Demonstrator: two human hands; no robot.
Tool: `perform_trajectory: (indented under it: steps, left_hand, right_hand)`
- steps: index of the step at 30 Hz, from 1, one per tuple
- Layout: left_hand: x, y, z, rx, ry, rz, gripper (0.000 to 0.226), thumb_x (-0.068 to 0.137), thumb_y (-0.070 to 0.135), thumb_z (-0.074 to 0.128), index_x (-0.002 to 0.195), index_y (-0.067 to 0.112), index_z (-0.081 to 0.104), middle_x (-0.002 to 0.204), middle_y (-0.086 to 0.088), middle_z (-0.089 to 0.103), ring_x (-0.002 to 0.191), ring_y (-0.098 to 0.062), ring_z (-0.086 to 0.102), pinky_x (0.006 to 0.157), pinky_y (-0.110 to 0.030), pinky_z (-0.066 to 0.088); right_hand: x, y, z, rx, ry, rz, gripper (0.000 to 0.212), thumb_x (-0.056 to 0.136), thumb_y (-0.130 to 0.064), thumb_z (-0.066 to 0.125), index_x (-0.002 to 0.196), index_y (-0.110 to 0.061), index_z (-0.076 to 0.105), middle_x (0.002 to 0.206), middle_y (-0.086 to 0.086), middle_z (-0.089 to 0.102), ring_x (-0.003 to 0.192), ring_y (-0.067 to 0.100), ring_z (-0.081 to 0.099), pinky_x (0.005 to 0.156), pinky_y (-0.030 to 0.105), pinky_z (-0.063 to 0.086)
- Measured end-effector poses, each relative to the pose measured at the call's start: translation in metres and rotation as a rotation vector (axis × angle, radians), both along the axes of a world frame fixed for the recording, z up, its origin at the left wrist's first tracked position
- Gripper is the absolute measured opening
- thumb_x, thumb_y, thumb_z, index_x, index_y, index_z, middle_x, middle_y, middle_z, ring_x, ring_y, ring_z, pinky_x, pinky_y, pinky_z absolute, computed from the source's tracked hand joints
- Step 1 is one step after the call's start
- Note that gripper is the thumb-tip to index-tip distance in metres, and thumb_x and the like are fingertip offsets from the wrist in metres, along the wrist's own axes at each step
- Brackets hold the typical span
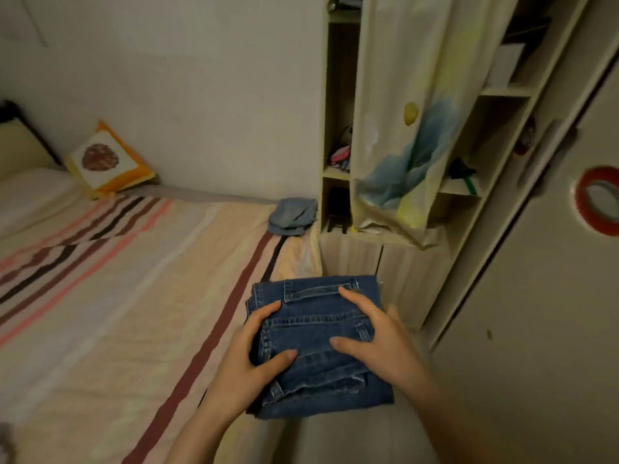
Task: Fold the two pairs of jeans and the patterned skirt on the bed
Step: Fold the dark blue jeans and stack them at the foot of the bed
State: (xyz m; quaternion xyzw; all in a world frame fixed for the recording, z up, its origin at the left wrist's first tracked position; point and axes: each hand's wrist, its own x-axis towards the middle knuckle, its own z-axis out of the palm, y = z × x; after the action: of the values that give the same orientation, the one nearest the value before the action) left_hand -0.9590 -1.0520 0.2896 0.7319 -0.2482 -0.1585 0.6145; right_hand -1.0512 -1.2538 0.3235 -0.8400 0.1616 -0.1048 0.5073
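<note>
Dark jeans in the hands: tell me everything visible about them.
The dark jeans are mid-blue denim with pale contrast stitching, folded into a thick, roughly square bundle with layered edges showing at the left and bottom. Belt loops and a seamed waistband face up. The left hand grips the left edge, thumb on top; the right hand grips the right side. The bundle sits past the bed's right edge; what supports it underneath is hidden.

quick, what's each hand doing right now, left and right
Left hand: grips the left edge of the folded dark jeans, thumb on top.
Right hand: grips the right side of the same jeans, thumb on top.
</note>
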Motion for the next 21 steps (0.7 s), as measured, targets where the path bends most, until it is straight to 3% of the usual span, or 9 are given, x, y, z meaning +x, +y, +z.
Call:
perform_trajectory:
  steps: [2, 5, 13, 16, 17, 21]
  left_hand:
    - [0.018, -0.005, -0.008, 0.023, 0.006, 0.065, 0.072, 0.063, 0.050, 0.076, 0.128, 0.046, 0.045, 0.131, 0.013, 0.052, 0.118, -0.013, 0.055, 0.096, -0.046, 0.048]
    - [0.046, -0.008, -0.015, 0.065, 0.025, 0.156, 0.072, 0.063, 0.051, 0.073, 0.129, 0.046, 0.044, 0.130, 0.012, 0.051, 0.117, -0.012, 0.055, 0.095, -0.045, 0.049]
    - [0.178, -0.057, -0.039, 0.034, 0.046, 0.199, 0.069, 0.065, 0.045, 0.074, 0.128, 0.041, 0.046, 0.128, 0.011, 0.053, 0.115, -0.008, 0.056, 0.095, -0.041, 0.050]
    - [0.250, -0.080, -0.049, -0.003, 0.067, 0.159, 0.068, 0.065, 0.042, 0.075, 0.127, 0.040, 0.047, 0.126, 0.014, 0.055, 0.113, -0.006, 0.057, 0.094, -0.039, 0.051]
    - [0.275, -0.087, -0.050, -0.008, 0.083, 0.140, 0.067, 0.065, 0.040, 0.075, 0.126, 0.040, 0.048, 0.125, 0.015, 0.056, 0.112, -0.006, 0.058, 0.094, -0.038, 0.051]
    - [0.373, -0.110, -0.042, -0.005, 0.089, 0.032, 0.065, 0.066, 0.044, 0.074, 0.125, 0.040, 0.049, 0.122, 0.021, 0.056, 0.112, -0.004, 0.057, 0.091, -0.029, 0.052]
  right_hand:
    - [0.031, -0.009, -0.004, -0.018, 0.039, 0.087, 0.067, 0.076, -0.026, 0.077, 0.122, -0.055, 0.037, 0.124, 0.000, 0.033, 0.095, 0.000, 0.036, 0.076, -0.006, 0.031]
    - [0.072, -0.018, -0.010, -0.004, 0.068, 0.160, 0.067, 0.078, -0.029, 0.075, 0.123, -0.057, 0.035, 0.124, -0.002, 0.030, 0.103, 0.003, 0.036, 0.091, 0.012, 0.031]
    - [0.218, -0.070, -0.040, -0.086, 0.127, 0.213, 0.070, 0.077, -0.035, 0.074, 0.128, -0.058, 0.032, 0.122, -0.003, 0.033, 0.104, 0.009, 0.042, 0.101, 0.027, 0.039]
    - [0.285, -0.092, -0.055, -0.028, 0.146, 0.200, 0.071, 0.072, -0.045, 0.074, 0.127, -0.063, 0.033, 0.131, -0.002, 0.037, 0.115, 0.013, 0.047, 0.105, 0.037, 0.043]
    - [0.307, -0.099, -0.058, -0.014, 0.157, 0.196, 0.072, 0.071, -0.046, 0.073, 0.128, -0.063, 0.032, 0.133, -0.004, 0.038, 0.118, 0.014, 0.047, 0.104, 0.036, 0.044]
    - [0.391, -0.119, -0.056, 0.100, 0.185, 0.166, 0.072, 0.082, -0.027, 0.072, 0.136, -0.050, 0.030, 0.125, -0.021, 0.041, 0.115, 0.005, 0.048, 0.088, 0.010, 0.042]
